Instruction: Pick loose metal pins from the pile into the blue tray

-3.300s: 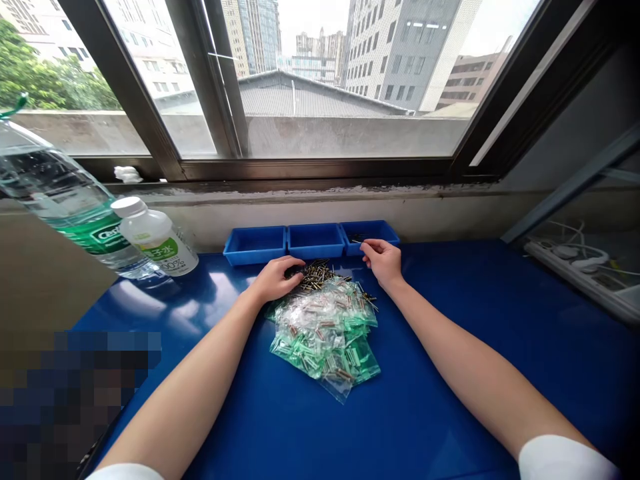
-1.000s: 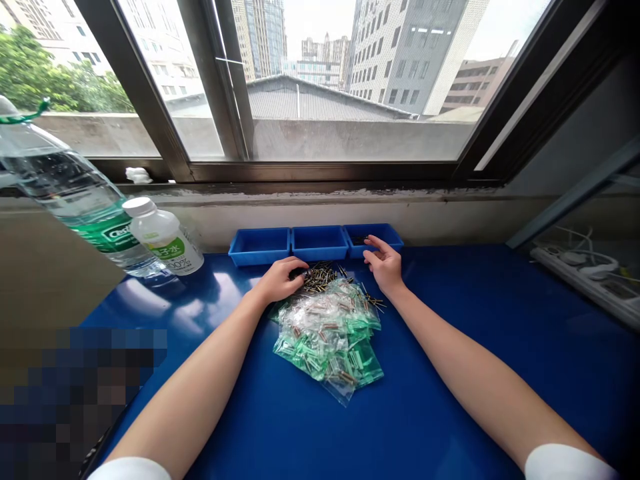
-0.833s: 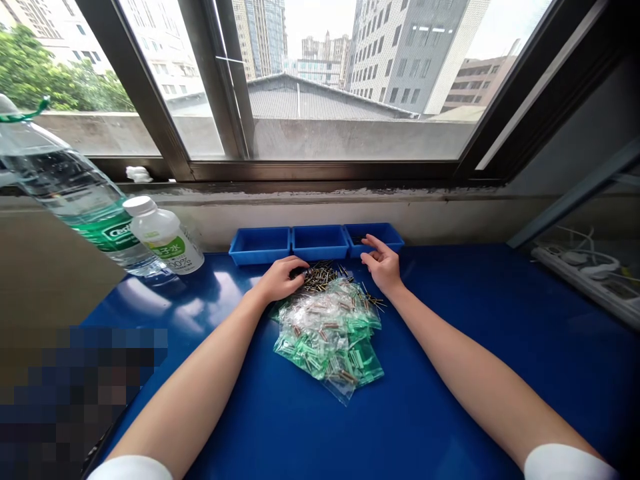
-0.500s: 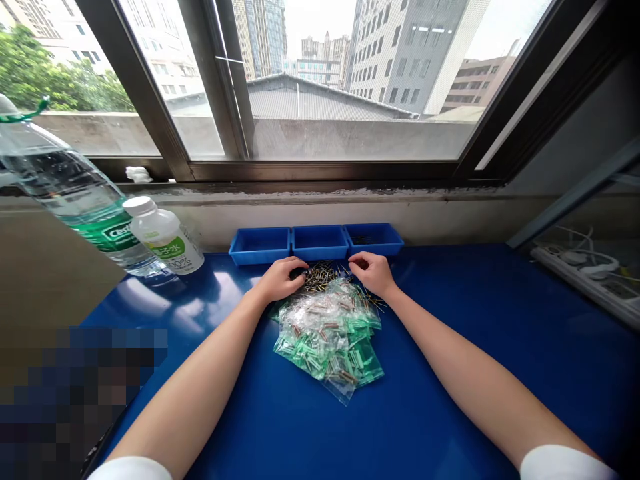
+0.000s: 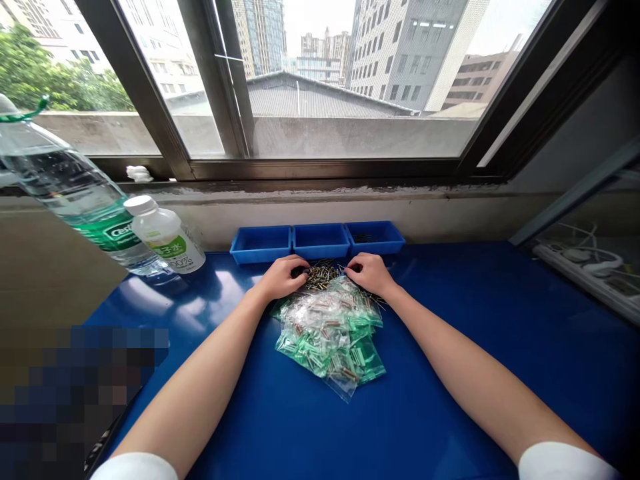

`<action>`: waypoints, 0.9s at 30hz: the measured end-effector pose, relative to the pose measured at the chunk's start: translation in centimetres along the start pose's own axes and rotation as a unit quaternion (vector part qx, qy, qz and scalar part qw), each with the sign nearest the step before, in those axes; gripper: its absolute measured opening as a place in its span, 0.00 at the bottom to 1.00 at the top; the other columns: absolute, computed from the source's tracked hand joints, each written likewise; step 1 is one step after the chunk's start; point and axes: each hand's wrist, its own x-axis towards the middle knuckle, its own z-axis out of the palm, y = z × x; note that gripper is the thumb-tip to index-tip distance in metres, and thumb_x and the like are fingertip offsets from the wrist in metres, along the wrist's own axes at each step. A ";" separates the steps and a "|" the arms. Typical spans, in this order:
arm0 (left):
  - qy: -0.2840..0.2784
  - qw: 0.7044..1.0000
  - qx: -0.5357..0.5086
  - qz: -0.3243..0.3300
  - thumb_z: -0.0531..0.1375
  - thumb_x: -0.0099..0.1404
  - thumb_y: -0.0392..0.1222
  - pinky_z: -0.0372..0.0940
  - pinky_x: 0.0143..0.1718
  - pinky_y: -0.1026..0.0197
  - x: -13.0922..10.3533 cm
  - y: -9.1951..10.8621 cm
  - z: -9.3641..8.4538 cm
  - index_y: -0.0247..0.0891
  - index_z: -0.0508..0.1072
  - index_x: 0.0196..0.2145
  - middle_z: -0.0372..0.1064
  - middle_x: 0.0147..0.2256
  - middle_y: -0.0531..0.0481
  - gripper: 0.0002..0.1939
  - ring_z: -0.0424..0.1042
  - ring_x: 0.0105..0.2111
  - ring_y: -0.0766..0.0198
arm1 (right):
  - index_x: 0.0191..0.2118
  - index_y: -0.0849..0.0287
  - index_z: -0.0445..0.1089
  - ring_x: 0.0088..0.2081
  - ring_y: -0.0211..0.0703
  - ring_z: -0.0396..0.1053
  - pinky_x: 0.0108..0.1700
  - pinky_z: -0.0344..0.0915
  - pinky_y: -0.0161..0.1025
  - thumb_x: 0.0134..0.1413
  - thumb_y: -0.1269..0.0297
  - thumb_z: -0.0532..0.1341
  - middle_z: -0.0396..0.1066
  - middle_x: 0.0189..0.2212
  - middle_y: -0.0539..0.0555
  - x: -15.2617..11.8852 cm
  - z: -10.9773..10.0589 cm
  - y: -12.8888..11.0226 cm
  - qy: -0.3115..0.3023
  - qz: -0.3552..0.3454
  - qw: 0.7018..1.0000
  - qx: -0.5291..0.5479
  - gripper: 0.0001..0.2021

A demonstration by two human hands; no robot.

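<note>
On a blue table lies a pile of thin metal pins [image 5: 321, 275], dark and brass-coloured. My left hand [image 5: 283, 277] rests at the pile's left side, fingers curled toward the thumb; what they hold, if anything, is too small to make out. From the right, my right hand [image 5: 371, 272] pinches at the pile's edge, with a thin pin at its fingertips. Just in front of the pins, between my forearms, is a heap of small clear and green plastic bags [image 5: 330, 327] with copper-coloured and pale slim pieces inside.
Behind the pile stand three blue bins, a left bin [image 5: 261, 256], a middle bin [image 5: 320, 251] and a right bin [image 5: 383, 246] with dark pins inside. A large water bottle [image 5: 65, 180] and a small white bottle [image 5: 167, 237] stand left. A power strip [image 5: 585, 277] lies right.
My right hand has moved slightly left and down, bringing its fingertips to the pins. My left hand stays nearly in place at the pile.
</note>
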 end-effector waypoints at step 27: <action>0.002 1.000 -0.012 -0.004 0.57 0.59 0.39 0.65 0.49 0.58 0.0 0.1 0.0 0.38 0.75 0.40 0.73 0.43 0.47 0.12 0.72 0.43 0.59 | 0.25 0.60 0.72 0.18 0.34 0.63 0.19 0.56 0.32 0.38 0.67 0.61 0.68 0.17 0.49 0.2 -0.3 1.0 0.144 0.166 0.890 0.400 0.04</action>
